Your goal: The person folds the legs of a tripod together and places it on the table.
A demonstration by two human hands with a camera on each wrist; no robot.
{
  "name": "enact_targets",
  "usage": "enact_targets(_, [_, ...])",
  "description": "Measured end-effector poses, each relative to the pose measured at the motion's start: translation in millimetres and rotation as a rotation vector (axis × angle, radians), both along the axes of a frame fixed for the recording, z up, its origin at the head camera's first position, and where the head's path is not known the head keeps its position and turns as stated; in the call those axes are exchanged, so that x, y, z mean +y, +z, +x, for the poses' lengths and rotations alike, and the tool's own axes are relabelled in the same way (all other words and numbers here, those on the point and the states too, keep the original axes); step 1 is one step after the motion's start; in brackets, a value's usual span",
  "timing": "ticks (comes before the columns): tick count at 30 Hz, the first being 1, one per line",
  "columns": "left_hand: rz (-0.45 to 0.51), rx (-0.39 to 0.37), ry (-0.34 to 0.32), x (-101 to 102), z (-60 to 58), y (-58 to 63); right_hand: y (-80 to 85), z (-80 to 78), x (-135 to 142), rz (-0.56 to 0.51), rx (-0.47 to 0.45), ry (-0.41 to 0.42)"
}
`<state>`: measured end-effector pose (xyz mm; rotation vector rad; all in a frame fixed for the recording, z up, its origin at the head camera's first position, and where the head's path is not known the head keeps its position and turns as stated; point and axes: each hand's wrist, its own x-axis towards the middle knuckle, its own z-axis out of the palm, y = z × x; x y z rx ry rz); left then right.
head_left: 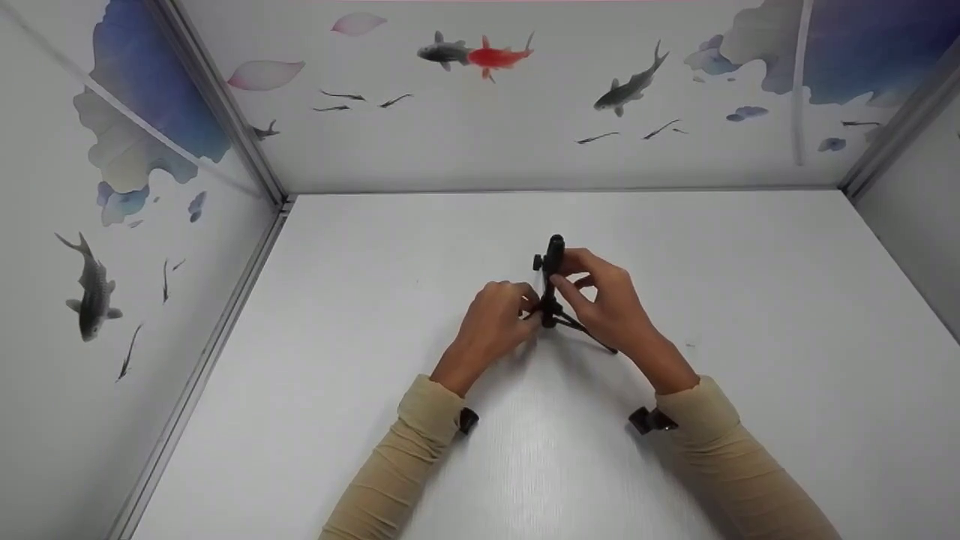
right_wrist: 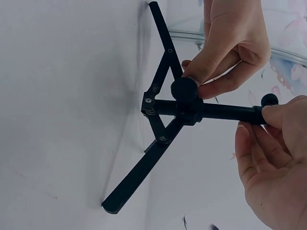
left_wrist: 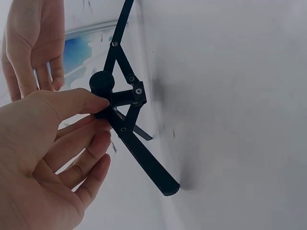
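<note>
A small black tripod point(head_left: 550, 296) stands upright on the white table with its legs spread. My left hand point(head_left: 491, 319) pinches it between thumb and fingers at the leg collar, by a round knob point(right_wrist: 185, 89). Higher up, my right hand point(head_left: 616, 304) holds the centre column point(right_wrist: 228, 111) with thumb and fingertips, just below the tripod's top. A smaller knob point(right_wrist: 269, 99) sticks out sideways near that grip. In the left wrist view the hinged braces join the legs point(left_wrist: 148, 165) to the foot of the column.
The white tabletop point(head_left: 337, 420) reaches to a back wall point(head_left: 525, 150) and a left wall point(head_left: 45, 187), both printed with fish and lotus. Metal rails point(head_left: 225, 112) run along the corners. A dark wrist device point(head_left: 651, 420) sits by the right sleeve cuff.
</note>
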<state>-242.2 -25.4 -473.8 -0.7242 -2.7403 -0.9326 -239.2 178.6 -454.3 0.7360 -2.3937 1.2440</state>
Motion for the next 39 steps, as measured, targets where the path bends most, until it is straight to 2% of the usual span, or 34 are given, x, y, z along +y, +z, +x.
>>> enact_targets(10, [0.007,-0.004,-0.002,0.1,0.1,-0.3,0.0,0.0,0.8,0.004,-0.007,-0.002])
enact_targets(19, [0.003,0.025,-0.006,-0.1,0.0,-0.5,-0.4,-0.6,0.9,0.006,0.003,-0.001])
enact_targets(26, [0.021,-0.003,-0.011,-0.2,0.7,-0.5,0.0,0.3,0.8,0.008,0.004,0.004])
enact_targets(39, [0.012,0.023,-0.006,0.5,1.1,0.2,-0.8,0.7,1.4,0.007,-0.016,-0.001])
